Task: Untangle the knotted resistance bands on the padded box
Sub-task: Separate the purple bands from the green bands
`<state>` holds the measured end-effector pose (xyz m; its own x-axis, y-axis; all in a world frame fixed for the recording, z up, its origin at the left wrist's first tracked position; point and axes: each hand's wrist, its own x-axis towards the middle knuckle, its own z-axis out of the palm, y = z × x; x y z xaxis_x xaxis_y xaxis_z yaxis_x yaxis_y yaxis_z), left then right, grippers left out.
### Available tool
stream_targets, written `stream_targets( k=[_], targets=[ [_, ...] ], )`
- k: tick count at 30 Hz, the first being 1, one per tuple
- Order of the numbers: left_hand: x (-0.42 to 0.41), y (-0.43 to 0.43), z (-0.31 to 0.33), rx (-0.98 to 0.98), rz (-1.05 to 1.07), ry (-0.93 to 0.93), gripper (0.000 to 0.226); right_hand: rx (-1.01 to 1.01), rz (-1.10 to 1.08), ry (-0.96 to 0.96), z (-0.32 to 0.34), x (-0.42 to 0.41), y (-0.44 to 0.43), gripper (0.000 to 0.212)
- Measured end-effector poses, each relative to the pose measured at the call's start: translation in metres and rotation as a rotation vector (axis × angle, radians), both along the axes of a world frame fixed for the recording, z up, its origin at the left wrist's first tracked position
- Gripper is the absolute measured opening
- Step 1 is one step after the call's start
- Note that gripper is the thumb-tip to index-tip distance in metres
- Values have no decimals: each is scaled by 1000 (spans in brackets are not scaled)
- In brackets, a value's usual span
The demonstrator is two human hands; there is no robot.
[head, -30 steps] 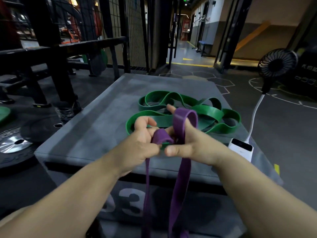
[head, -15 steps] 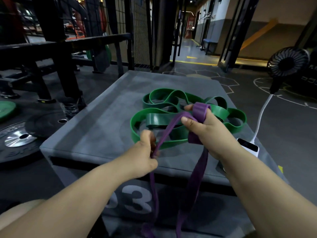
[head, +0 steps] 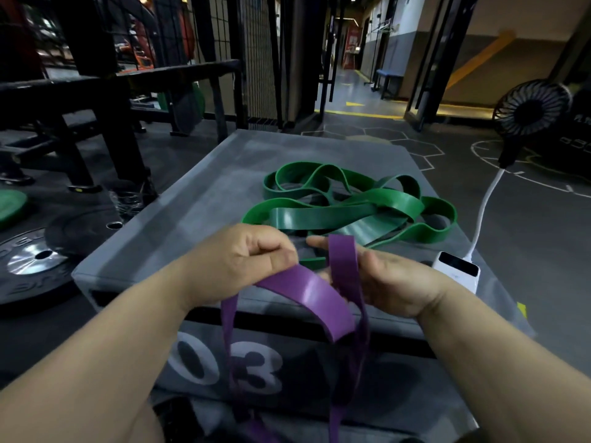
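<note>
At lower centre, the left grip (head: 243, 260) clutches the purple band (head: 313, 292), draped over the straight-fingered right grip (head: 396, 282) and seemingly freed, while the green band (head: 335, 215) lies tangled mid-frame on the padded box (head: 208, 193).

- Purple band (head: 315, 295): lower loops run off the bottom edge. The stretch inside the curled left hand (head: 243, 260) is hidden. Whether the right hand (head: 393, 282) thumb pins it cannot be told.
- Green band (head: 335, 215): nearest strand is hidden behind both hands.
- Padded box (head: 192, 219): front face is cut off below.
- Weight plate (head: 28, 260): clipped by the left edge, lettering unreadable.

Dim indoor light – brighter down the corridor, perhaps overhead – edges bowed.
</note>
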<state>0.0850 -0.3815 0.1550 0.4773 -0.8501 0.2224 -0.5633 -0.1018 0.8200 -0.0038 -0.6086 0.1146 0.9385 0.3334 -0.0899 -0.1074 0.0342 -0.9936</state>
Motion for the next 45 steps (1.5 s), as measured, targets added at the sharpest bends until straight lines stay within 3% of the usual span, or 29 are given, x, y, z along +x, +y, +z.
stream_targets(
  k=[3,6,8,12,15,18,22,25,28,31,34,38,40,43,45],
  targets=[
    [-5,-11,-7,-26,-40,-152,14,127,18,10,-4,0,12,116],
    [-5,-21,-12,-133,78,-253,4,175,124,2,-6,0,24,109],
    [-3,-23,-13,-211,152,-214,24,200,198,28,-10,-1,32,107],
    [1,-27,-16,-291,214,-233,51,241,212,63,-6,-2,47,64],
    [9,-27,-24,-244,163,-36,80,329,114,31,-2,0,48,52],
    [17,-22,-43,-12,46,196,99,422,100,-24,8,2,40,29],
    [13,-20,-51,-26,26,375,81,494,126,-6,14,2,28,25],
    [13,-21,-46,-92,101,317,52,481,176,12,12,2,30,29],
    [9,-23,-38,-220,150,293,41,455,237,57,11,2,35,30],
    [4,-26,-36,-282,137,372,38,424,240,72,11,2,41,30],
    [3,-32,-42,-303,152,450,51,396,251,73,12,1,43,32],
    [-2,-40,-37,-434,247,493,41,328,273,28,10,-3,48,29],
    [1,-41,-39,-432,280,481,33,324,272,-11,13,-4,50,26],
    [2,-37,-47,-292,187,674,20,292,185,-147,27,1,48,27],
    [-3,-37,-55,-182,165,566,11,313,88,-247,37,6,44,30]
  ],
)
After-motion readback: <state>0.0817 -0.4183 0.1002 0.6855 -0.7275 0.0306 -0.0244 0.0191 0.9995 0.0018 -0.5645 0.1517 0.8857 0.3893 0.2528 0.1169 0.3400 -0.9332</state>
